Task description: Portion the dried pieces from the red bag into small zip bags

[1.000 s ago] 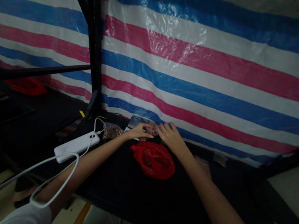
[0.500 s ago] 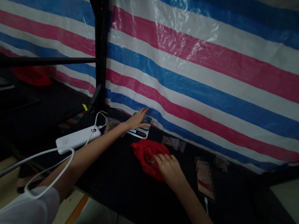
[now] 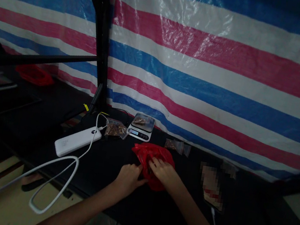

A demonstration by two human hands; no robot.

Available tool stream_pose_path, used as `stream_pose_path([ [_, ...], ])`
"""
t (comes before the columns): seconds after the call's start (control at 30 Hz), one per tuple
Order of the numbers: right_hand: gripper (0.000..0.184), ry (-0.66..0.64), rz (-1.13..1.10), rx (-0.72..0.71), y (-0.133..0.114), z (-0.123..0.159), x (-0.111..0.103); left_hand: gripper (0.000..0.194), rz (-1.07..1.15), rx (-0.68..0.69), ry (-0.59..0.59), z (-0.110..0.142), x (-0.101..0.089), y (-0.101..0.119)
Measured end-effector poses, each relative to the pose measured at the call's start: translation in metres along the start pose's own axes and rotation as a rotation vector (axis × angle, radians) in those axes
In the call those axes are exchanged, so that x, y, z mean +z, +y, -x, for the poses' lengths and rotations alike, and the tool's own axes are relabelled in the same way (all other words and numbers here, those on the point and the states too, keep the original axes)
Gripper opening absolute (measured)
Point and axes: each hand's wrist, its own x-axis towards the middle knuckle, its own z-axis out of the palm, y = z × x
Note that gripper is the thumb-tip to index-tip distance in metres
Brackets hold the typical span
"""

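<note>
Left hand: your left hand (image 3: 128, 180) is curling its fingers against the lower edge of the red plastic bag (image 3: 144, 154); you cannot tell whether it is gripping.
Right hand: your right hand (image 3: 161, 171) is pressing down on the bag, fingers close together; any pinch is hidden.
Bag: it is lying crumpled on the black tabletop (image 3: 92, 181), under your right hand.
Scale: a digital kitchen scale (image 3: 141, 128) is sitting beyond the bag, holding brown pieces.
Packets: a clear packet (image 3: 115, 129) of brown pieces is lying just left of the scale, another clear packet (image 3: 173, 145) to its right.
Nearby: a white power bank (image 3: 77, 140) is lying left, trailing a white cable (image 3: 55, 162).
Behind: a striped pink, white and blue tarpaulin (image 3: 214, 88) is hanging.
</note>
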Motion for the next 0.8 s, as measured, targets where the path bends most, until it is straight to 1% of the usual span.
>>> stream_pose_path([
  [0.1,0.037,-0.034,-0.131,0.061,-0.002,0.015,-0.002,0.026,0.144,-0.022,0.034,0.007,0.004,-0.003],
  [0.2,0.038,-0.01,-0.389,0.11,-0.005,0.029,-0.003,0.011,0.389,-0.007,0.06,0.012,0.004,-0.005],
  [0.33,0.038,0.093,-0.755,0.239,-0.011,0.037,0.002,0.011,0.816,-0.004,0.073,0.008,0.008,-0.004],
  [0.43,0.037,0.164,-0.982,0.355,-0.014,0.037,0.011,0.011,1.02,-0.008,0.089,0.005,0.015,-0.002],
  [0.5,0.034,0.197,-1.122,0.421,-0.016,0.036,0.018,0.012,1.049,-0.03,0.118,0.005,0.018,-0.002],
  [0.63,0.034,0.266,-1.362,0.497,-0.017,0.038,0.03,0.014,0.962,-0.041,0.176,0.009,0.019,-0.006],
  [0.73,0.035,0.351,-1.475,0.531,-0.019,0.042,0.034,0.014,0.878,-0.04,0.165,0.013,0.013,-0.013],
  [0.8,0.035,0.393,-1.531,0.523,-0.02,0.045,0.035,0.017,0.809,-0.032,0.175,0.015,0.005,-0.021],
])
